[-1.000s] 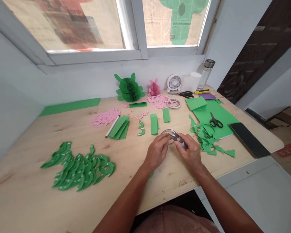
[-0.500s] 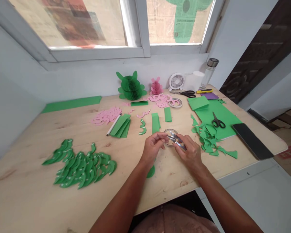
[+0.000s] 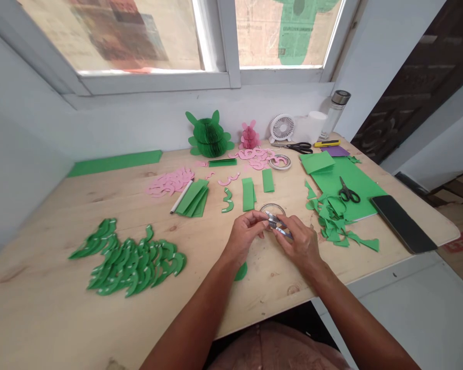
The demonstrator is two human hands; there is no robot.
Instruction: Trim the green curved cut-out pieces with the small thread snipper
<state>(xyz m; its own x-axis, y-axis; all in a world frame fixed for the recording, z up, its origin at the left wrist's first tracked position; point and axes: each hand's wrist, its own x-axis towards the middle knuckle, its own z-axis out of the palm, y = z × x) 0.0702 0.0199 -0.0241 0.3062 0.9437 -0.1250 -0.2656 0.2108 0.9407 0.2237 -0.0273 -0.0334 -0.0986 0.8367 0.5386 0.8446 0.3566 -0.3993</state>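
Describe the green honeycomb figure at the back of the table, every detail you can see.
The green honeycomb figure looks like paper: a rounded body of fine upright pleats, pinched into an upper and a lower section. Two long, flat ear-like flaps slant up and outward from the top, and flat rounded lobes stick out at both sides. It stands upright on the table, by the wall, left of the smaller pink figure. No hand touches it; whether it touches the wall is unclear.

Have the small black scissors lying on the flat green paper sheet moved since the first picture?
No. Against the green paper sheet, the black scissors keep the same spot and angle.
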